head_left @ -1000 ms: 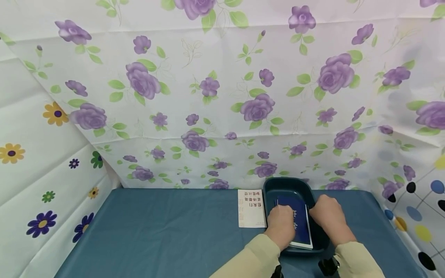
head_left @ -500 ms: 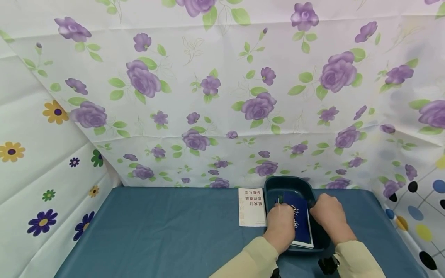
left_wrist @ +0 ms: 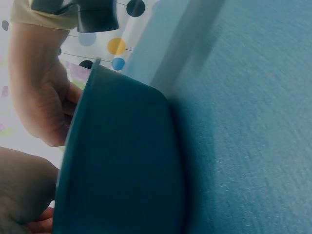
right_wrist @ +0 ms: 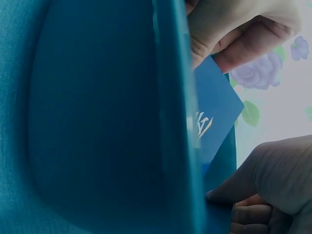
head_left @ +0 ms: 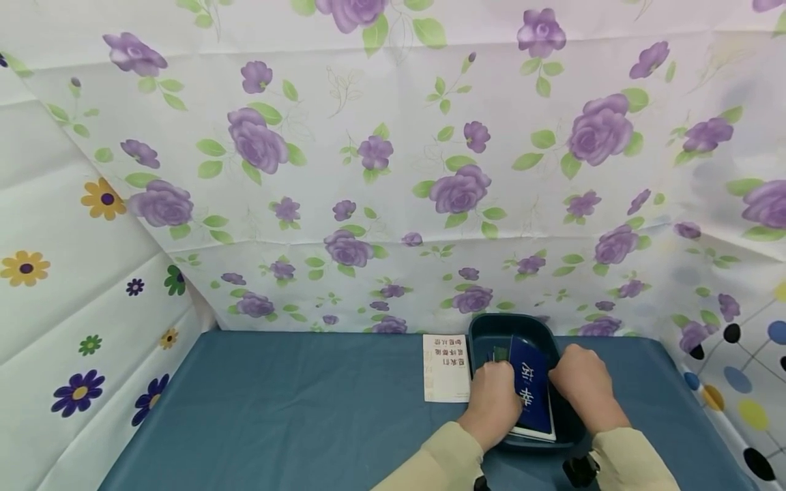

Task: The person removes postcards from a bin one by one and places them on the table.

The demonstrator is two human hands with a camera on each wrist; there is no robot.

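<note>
A dark teal tray [head_left: 485,323] stands on the table, with a blue card [head_left: 534,382] bearing white characters tilted inside it. My left hand [head_left: 491,395] reaches in from the front and pinches the blue card near its left edge; the right wrist view shows the left fingers [right_wrist: 241,48] at its corner. Below it shows a white-edged sheet [head_left: 531,433], and a bit of green [head_left: 500,354] peeks out past the left knuckles. With fingers curled, my right hand [head_left: 580,382] holds the tray's right rim, thumb [right_wrist: 229,187] against it.
A cream card [head_left: 446,372] with dark characters lies flat just left of the tray. Blue-green cloth covers the table [head_left: 307,395]. A floral sheet [head_left: 393,204] rises behind, and patterned sheets flank both sides.
The blue card has shifted slightly right and turned, its far end rising away from the left hand. More green shows beside it. The right hand stays at the rim.
</note>
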